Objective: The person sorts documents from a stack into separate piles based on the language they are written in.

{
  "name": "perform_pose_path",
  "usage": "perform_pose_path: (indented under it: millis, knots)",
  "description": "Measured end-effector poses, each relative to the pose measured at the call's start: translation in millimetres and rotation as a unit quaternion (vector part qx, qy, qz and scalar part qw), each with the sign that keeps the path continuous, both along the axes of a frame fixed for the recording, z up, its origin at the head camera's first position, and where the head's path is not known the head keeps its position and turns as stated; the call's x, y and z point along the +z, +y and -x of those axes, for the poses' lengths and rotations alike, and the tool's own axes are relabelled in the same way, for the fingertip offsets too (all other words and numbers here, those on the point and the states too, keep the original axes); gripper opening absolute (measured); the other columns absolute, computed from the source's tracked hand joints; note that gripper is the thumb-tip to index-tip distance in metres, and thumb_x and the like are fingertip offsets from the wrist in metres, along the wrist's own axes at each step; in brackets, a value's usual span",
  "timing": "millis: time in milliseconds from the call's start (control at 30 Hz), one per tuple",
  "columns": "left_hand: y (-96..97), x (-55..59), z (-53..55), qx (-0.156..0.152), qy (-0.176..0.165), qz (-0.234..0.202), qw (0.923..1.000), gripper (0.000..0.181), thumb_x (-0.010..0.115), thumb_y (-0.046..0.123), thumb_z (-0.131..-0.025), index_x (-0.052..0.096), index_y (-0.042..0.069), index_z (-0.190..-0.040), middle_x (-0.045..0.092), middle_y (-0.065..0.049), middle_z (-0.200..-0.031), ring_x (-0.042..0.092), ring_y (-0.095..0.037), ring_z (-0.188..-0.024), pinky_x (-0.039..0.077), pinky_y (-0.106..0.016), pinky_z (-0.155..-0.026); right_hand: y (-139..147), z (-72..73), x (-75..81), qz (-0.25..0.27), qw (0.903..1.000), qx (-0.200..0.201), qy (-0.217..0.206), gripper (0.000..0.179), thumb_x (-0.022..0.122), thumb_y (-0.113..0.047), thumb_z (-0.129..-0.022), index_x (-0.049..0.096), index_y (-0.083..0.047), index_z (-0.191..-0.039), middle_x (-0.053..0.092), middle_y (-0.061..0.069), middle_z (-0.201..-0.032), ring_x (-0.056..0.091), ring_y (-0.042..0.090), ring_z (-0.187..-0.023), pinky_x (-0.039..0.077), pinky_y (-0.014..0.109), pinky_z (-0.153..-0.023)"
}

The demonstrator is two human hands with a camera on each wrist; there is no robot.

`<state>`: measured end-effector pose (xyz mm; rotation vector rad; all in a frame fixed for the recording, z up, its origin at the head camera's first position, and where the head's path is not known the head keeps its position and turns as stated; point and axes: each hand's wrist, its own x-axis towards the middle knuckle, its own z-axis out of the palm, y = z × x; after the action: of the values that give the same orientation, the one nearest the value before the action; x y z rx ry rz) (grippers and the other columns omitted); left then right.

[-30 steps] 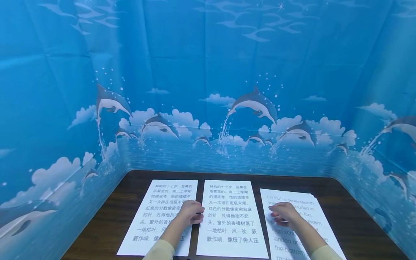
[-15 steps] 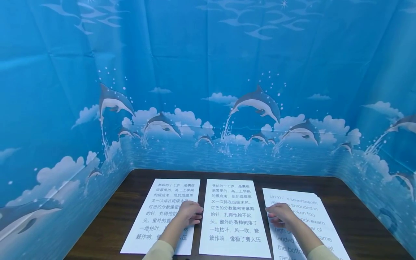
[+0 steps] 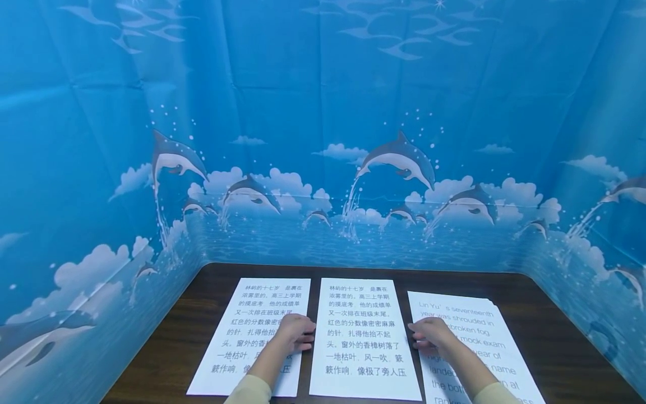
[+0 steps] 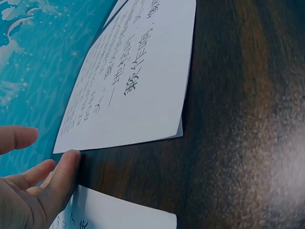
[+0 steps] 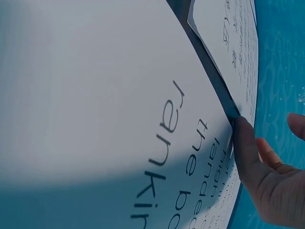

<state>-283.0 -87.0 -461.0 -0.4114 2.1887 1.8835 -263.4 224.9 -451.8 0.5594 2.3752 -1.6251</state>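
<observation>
Three printed sheets lie side by side on the dark wooden table [image 3: 545,331], with narrow strips of bare wood between them and a wider margin of wood at the far edge and at the right side, where the blue dolphin backdrop [image 3: 323,140] closes the table in on three sides. The left hand [image 3: 298,332] rests with relaxed, loosely bent fingers on the right edge of the left sheet [image 3: 242,336], its fingertips at the gap before the middle sheet [image 3: 360,342]; it grips nothing. The right hand [image 3: 429,335] lies on the left edge of the right sheet [image 3: 469,336], the one with English text, which seems to lie on a second sheet beneath; the fingers [image 5: 245,152] sit along that edge, flat and relaxed, not curled round the paper. The middle sheet lies flat and untouched between both hands. Compared with half a second ago, the right hand has slid slightly leftward toward the sheet's edge; the left hand has hardly moved, and the sheets lie as before.
</observation>
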Motion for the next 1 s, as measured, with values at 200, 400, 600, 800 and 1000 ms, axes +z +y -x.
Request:
perform_pose_path:
  millis: [200, 400, 600, 800, 1000]
  knots:
    - [-0.1, -0.4, -1.8, -0.004, 0.003, -0.008, 1.0, 0.042, 0.058, 0.004, -0.073, 0.042, -0.012, -0.109, 0.055, -0.017, -0.085, 0.058, -0.026, -0.071, 0.05, -0.034, -0.058, -5.1, -0.9, 1.0, 0.021, 0.9998, -0.005, -0.002, 0.044, 0.059, -0.018, -0.078, 0.044, 0.013, -0.106, 0.056, 0.018, -0.082, 0.059, 0.025, -0.067, 0.049, 0.033, -0.059]
    - [-0.4, -0.8, -3.3, -0.012, 0.004, -0.009, 0.9999, 0.043, 0.058, 0.005, -0.073, 0.042, -0.013, -0.11, 0.055, -0.015, -0.084, 0.058, -0.026, -0.072, 0.05, -0.034, -0.058, -8.1, -2.8, 2.2, 0.032, 0.9994, -0.005, -0.01, 0.042, 0.057, -0.016, -0.08, 0.043, 0.013, -0.107, 0.056, 0.019, -0.083, 0.059, 0.025, -0.068, 0.049, 0.033, -0.059]
    - [0.0, -1.3, -1.0, -0.006, -0.003, -0.013, 0.9999, 0.041, 0.058, 0.004, -0.074, 0.043, -0.012, -0.109, 0.055, -0.016, -0.084, 0.057, -0.026, -0.072, 0.05, -0.034, -0.058, -8.0, -3.9, 1.5, 0.044, 0.9989, -0.006, -0.015, 0.044, 0.056, -0.017, -0.08, 0.042, 0.012, -0.109, 0.057, 0.018, -0.083, 0.06, 0.024, -0.068, 0.049, 0.031, -0.059]
    - [0.1, -2.4, -0.3, -0.002, -0.007, -0.02, 0.9998, 0.043, 0.059, 0.003, -0.074, 0.042, -0.012, -0.111, 0.054, -0.016, -0.086, 0.057, -0.025, -0.072, 0.05, -0.033, -0.059, -6.4, -3.6, 0.1, 0.063, 0.9976, -0.013, -0.025, 0.049, 0.055, -0.018, -0.081, 0.039, 0.013, -0.115, 0.058, 0.016, -0.082, 0.06, 0.022, -0.067, 0.049, 0.028, -0.059]
    - [0.6, -5.1, 1.2, 0.001, -0.004, -0.01, 0.9999, 0.041, 0.058, 0.004, -0.075, 0.044, -0.011, -0.11, 0.054, -0.015, -0.083, 0.056, -0.024, -0.071, 0.05, -0.031, -0.058, -6.4, -2.1, -1.6, 0.09, 0.9952, -0.025, -0.03, 0.05, 0.056, -0.017, -0.08, 0.039, 0.012, -0.116, 0.059, 0.015, -0.079, 0.06, 0.02, -0.063, 0.049, 0.025, -0.057]
